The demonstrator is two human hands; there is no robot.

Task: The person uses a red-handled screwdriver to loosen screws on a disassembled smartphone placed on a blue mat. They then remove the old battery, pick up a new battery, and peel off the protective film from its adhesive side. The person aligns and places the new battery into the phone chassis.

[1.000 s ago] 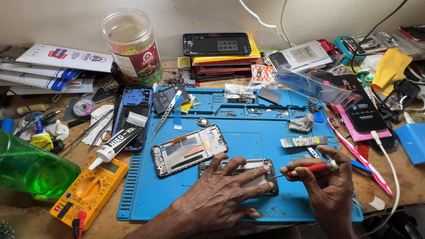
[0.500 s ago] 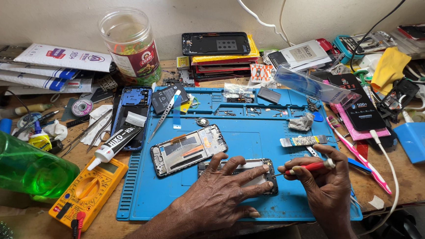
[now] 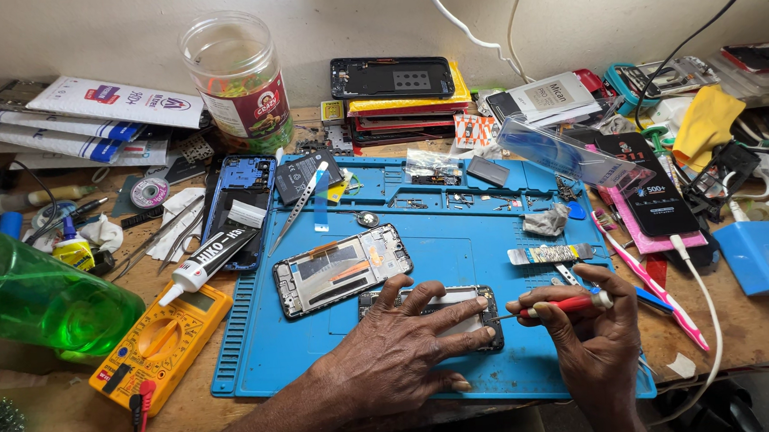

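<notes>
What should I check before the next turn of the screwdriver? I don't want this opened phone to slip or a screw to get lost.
1. Left hand flat on the phone: ok.
2. Right hand grips the red screwdriver: ok.
3. Tip seated in a screw: cannot tell.
4. Phone lies fully on the blue mat: ok.
5. Second opened phone apart from the hands: ok.

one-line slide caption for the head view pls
Left hand steadies an opened phone on a blue mat while the right hand applies a red-handled screwdriver.
</notes>
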